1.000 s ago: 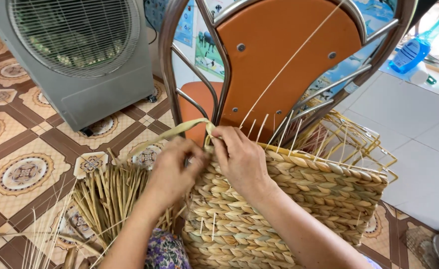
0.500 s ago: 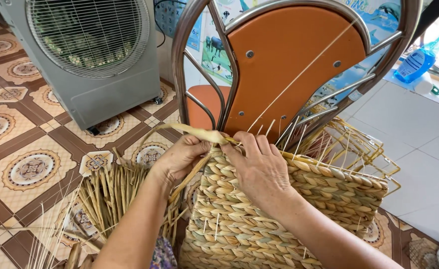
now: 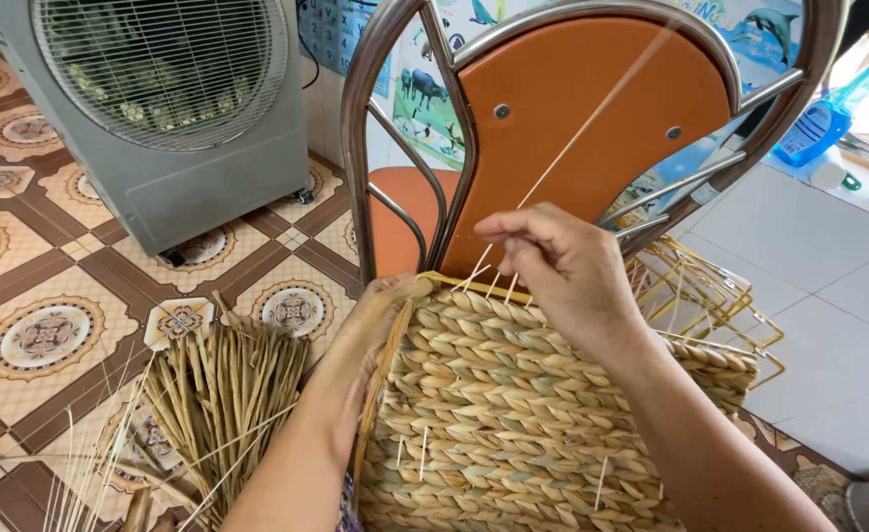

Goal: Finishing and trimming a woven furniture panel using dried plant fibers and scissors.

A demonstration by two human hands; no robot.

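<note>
A half-woven straw basket (image 3: 513,414) on a gold wire frame sits in front of me. My left hand (image 3: 370,330) presses against the basket's left corner and holds a flat straw strand (image 3: 375,394) that runs down its side. My right hand (image 3: 563,271) is above the top rim, fingers pinched on a thin pale reed (image 3: 592,123) that rises diagonally up to the right. Several short reed ends stick out of the weave.
An orange chair (image 3: 592,108) with a metal tube frame stands right behind the basket. A bundle of dry straw (image 3: 223,389) lies on the patterned tile floor at left. A grey fan unit (image 3: 168,99) is at the back left, a blue spray bottle (image 3: 829,113) at far right.
My right hand has lifted off the rim and pulled the thin reed upward. My left hand has slid down the basket's left corner, drawing the flat strand down along its side.
</note>
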